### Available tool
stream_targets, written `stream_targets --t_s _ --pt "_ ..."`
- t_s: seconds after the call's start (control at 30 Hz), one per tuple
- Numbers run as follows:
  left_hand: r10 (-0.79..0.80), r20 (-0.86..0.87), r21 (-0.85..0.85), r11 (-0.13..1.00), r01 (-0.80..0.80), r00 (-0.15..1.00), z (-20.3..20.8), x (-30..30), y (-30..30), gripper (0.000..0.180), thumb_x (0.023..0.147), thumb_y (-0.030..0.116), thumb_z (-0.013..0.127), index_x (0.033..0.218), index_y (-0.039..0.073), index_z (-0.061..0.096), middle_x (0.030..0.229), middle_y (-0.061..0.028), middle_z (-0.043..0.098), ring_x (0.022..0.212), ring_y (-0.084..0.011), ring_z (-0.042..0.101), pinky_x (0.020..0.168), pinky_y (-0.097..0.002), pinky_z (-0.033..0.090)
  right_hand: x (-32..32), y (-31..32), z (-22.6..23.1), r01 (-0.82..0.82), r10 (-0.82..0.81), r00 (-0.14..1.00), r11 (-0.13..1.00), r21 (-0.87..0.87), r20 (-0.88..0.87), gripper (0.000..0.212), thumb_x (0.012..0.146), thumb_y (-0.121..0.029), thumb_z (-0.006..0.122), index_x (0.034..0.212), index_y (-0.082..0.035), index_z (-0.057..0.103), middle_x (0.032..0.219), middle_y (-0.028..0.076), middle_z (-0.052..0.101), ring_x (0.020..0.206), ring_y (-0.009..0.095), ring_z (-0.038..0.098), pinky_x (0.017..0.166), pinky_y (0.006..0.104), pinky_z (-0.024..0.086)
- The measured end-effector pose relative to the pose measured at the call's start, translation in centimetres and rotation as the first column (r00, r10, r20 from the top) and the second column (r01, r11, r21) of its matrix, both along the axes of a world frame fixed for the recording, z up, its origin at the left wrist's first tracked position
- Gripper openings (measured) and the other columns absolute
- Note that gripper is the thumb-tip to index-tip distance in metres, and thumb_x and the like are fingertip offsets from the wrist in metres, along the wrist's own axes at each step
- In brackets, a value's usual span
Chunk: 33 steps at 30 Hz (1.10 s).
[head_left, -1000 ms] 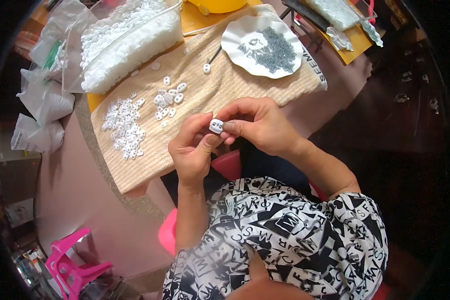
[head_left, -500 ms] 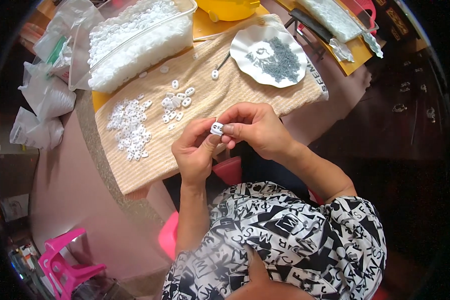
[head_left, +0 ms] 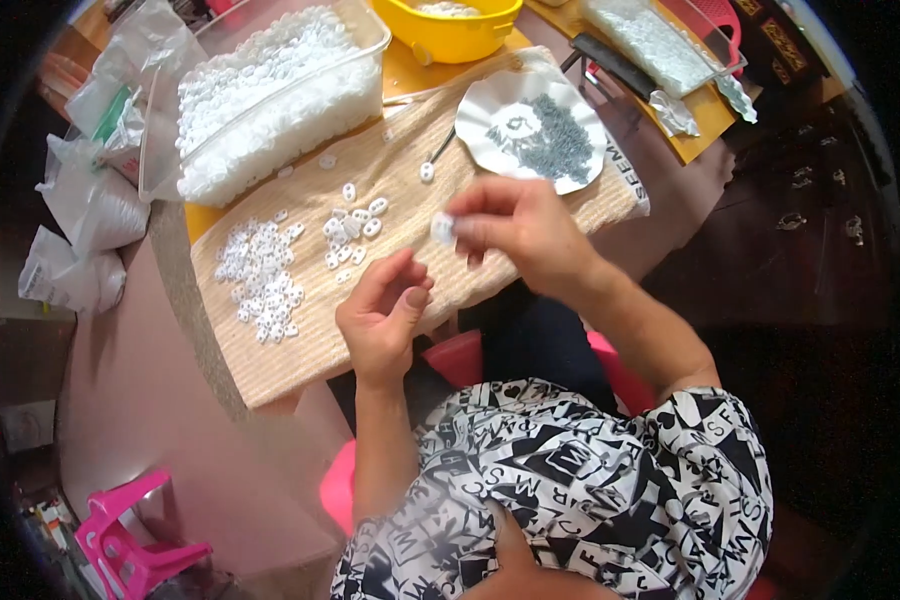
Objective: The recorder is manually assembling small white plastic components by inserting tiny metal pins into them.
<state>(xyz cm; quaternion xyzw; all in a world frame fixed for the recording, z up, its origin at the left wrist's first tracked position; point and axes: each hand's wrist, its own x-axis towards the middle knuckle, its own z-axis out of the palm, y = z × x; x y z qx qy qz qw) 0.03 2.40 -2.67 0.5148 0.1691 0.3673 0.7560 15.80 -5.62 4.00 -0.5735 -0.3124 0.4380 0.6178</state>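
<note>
Item 1: white piece [head_left: 443, 230], small, rounded; one. Surface detail blurred. Pinched between thumb and fingertips of the right hand [head_left: 525, 228], over the peach striped cloth [head_left: 320, 315].
Item 2: small group of white pieces [head_left: 347, 229], oval, with dark holes; loose on the cloth, some touching, beyond the left hand [head_left: 382, 312].
Item 3: larger heap of similar pieces [head_left: 258, 265]; spread left of the group, many overlapping.

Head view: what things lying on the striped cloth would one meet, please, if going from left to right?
Larger pile of white two-hole pieces → smaller cluster of white two-hole pieces → white two-hole piece by the end of a thin dark rod → wavy-rimmed white plate with small grey pieces.
</note>
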Motion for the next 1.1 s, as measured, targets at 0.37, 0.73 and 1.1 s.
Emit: stream_targets --t_s 0.37,0.73,1.1 --pt "0.454 -0.189 0.390 0.848 -0.358 0.871 -0.2 -0.4 2.1 0.018 0.077 0.005 0.063 0.092 -0.005 0.060 0.088 -0.0043 0.056 0.073 -0.0086 0.051 0.064 -0.0199 0.042 20.8 11.1 5.8 0.207 -0.291 0.512 0.955 0.213 0.808 0.023 0.070 -0.018 0.058 0.081 0.000 0.065 0.075 0.017 0.063 0.069 0.025 0.062 0.064 0.0338 0.048" --pt "0.610 -0.237 0.948 0.315 0.044 0.756 1.0 2.7 8.3 0.020 0.063 -0.002 0.060 0.080 0.007 0.065 0.082 -0.0070 0.058 0.076 -0.0257 0.050 0.069 -0.0348 0.041 13.3 1.5 -1.6 0.199 0.230 0.113 0.948 -0.249 0.967 0.020 0.071 -0.005 0.058 0.090 -0.002 0.063 0.077 0.016 0.061 0.074 0.030 0.059 0.069 0.0359 0.046" --pt "0.499 -0.442 0.868 0.448 0.215 0.746 1.1 1.7 9.3 0.021 0.059 -0.002 0.059 0.079 0.005 0.063 0.082 -0.0097 0.058 0.078 -0.0273 0.052 0.069 -0.0343 0.043 12.9 1.1 -4.1 0.103 0.220 0.077 0.968 -0.227 0.972 0.008 0.071 -0.002 0.055 0.079 -0.002 0.059 0.081 0.014 0.056 0.081 0.031 0.053 0.073 0.0373 0.043"
